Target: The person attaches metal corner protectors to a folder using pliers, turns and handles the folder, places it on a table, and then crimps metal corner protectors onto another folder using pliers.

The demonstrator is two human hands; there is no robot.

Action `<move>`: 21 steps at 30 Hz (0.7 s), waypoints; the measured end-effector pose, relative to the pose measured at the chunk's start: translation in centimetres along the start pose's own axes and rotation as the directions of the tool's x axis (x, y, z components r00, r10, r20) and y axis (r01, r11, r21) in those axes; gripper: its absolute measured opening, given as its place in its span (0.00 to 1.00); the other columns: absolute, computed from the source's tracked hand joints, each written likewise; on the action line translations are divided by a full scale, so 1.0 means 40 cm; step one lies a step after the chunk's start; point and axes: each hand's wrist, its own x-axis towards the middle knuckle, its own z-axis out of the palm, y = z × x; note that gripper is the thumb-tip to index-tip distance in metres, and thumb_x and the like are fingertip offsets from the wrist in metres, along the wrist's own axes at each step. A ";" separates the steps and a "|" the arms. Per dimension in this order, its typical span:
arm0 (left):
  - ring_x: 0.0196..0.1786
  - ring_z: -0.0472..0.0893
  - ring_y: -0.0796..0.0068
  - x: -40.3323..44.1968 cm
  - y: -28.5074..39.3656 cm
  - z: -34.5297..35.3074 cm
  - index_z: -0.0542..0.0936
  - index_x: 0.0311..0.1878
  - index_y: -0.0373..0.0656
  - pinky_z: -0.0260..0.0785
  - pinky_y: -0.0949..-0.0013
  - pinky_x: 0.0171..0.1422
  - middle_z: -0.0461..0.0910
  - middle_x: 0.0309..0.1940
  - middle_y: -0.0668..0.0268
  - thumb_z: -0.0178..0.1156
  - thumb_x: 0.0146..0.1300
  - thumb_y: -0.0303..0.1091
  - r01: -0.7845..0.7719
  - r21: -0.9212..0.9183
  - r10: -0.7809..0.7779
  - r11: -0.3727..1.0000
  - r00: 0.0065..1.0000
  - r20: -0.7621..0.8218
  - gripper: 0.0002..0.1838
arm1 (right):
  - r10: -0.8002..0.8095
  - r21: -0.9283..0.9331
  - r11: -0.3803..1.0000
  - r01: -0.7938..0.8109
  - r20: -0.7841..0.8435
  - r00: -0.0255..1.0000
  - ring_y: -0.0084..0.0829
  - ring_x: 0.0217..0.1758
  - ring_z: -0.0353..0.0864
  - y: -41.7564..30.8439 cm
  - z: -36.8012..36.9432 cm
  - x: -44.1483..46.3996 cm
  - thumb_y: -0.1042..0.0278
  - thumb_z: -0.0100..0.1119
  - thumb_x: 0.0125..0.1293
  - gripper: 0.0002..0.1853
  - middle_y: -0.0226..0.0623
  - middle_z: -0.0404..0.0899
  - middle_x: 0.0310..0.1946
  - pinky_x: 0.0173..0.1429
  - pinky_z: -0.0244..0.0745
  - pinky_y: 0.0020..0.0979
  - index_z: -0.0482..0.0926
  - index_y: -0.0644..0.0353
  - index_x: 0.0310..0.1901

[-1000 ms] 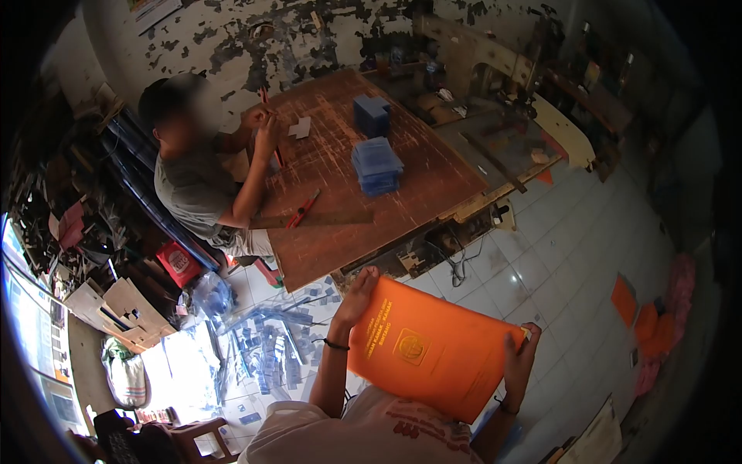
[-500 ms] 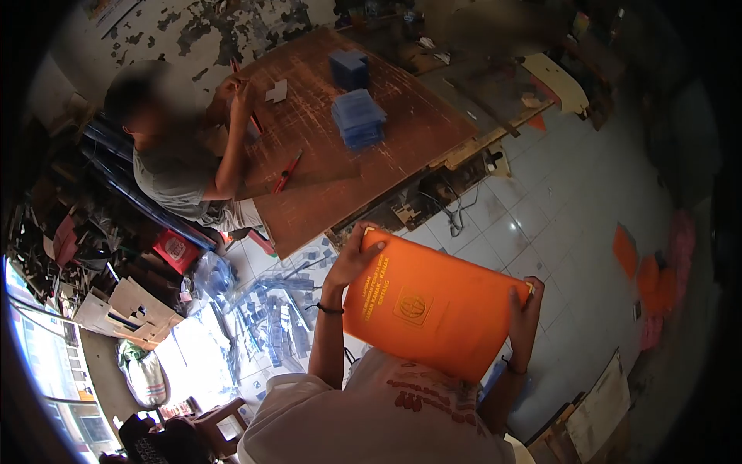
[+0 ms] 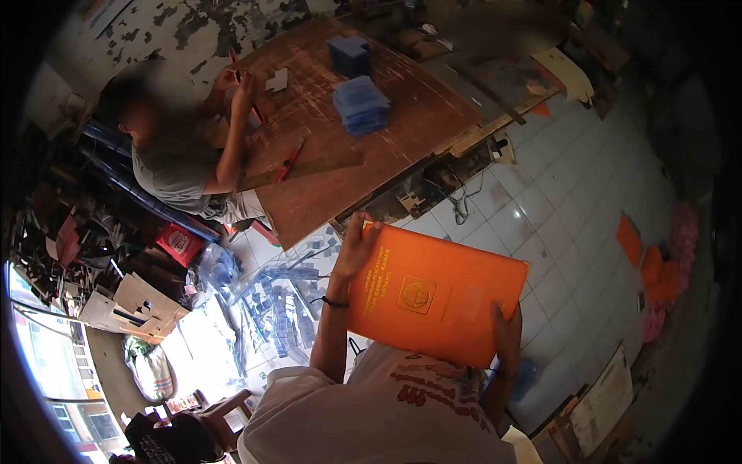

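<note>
An orange report folder point(image 3: 433, 298) with gold lettering and a square gold emblem on its cover is held in front of my chest. My left hand point(image 3: 358, 246) grips its upper left corner, thumb on the cover and fingers mostly hidden behind. Lower down, on the right edge, my right hand point(image 3: 507, 337) is closed around the folder, its thumb lying over the cover. The folder is tilted, its right side lower than its left.
A worn brown table point(image 3: 325, 201) bears two blue stacks point(image 3: 361, 107), a red cutter point(image 3: 289, 161) and a long ruler-like strip. A person point(image 3: 182, 166) works at its left side. Clear plastic scraps point(image 3: 278, 309) and orange pieces point(image 3: 659, 272) lie on the tiled floor.
My right hand has slid from the upper right corner down the folder's right edge. The folder has turned slightly and its cover shows more squarely. My left hand keeps its corner.
</note>
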 end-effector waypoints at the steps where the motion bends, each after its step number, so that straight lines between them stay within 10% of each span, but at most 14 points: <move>1: 0.36 0.65 0.86 0.001 -0.008 -0.006 0.67 0.45 0.44 0.63 0.79 0.38 0.65 0.34 0.74 0.53 0.73 0.35 0.025 0.013 -0.025 1.000 1.000 -0.018 0.08 | 0.039 0.053 0.998 -0.040 0.026 0.999 0.28 0.50 0.77 0.004 0.003 -0.009 0.67 0.57 0.68 0.20 0.38 0.77 0.50 0.56 0.71 0.30 0.69 0.67 0.58; 21: 0.38 0.69 0.87 -0.012 -0.010 -0.074 0.64 0.46 0.49 0.66 0.80 0.39 0.69 0.37 0.71 0.50 0.74 0.36 0.125 -0.102 -0.119 0.987 0.991 0.056 0.07 | 0.029 -0.005 1.000 -0.029 0.105 0.994 0.29 0.52 0.76 0.025 0.012 -0.046 0.63 0.60 0.65 0.24 0.39 0.77 0.51 0.57 0.72 0.31 0.69 0.67 0.59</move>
